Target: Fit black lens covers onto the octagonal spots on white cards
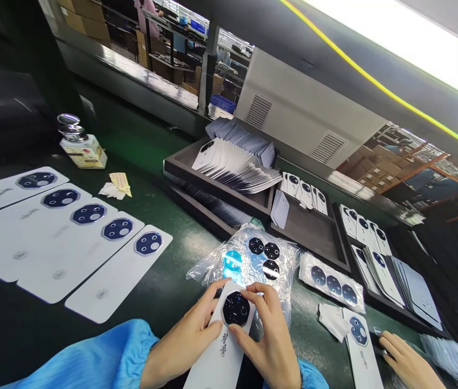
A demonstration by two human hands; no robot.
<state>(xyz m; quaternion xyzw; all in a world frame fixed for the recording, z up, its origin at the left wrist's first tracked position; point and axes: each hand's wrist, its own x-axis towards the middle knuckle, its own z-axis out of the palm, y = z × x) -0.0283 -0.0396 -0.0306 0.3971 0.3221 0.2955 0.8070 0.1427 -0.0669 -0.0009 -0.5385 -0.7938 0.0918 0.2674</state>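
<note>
A white phone back cover lies under both my hands at the bottom centre. My left hand grips its left edge, thumb near the top. My right hand presses fingers and thumb around a dark round camera-lens piece seated in the cover's upper end. Just beyond lies a clear plastic bag with several dark round lens pieces on it and one bluish one.
Several finished white covers lie in a row at left. A small bottle stands behind them. Dark trays of stacked covers fill the back and right. A co-worker's hand rests by another cover at bottom right.
</note>
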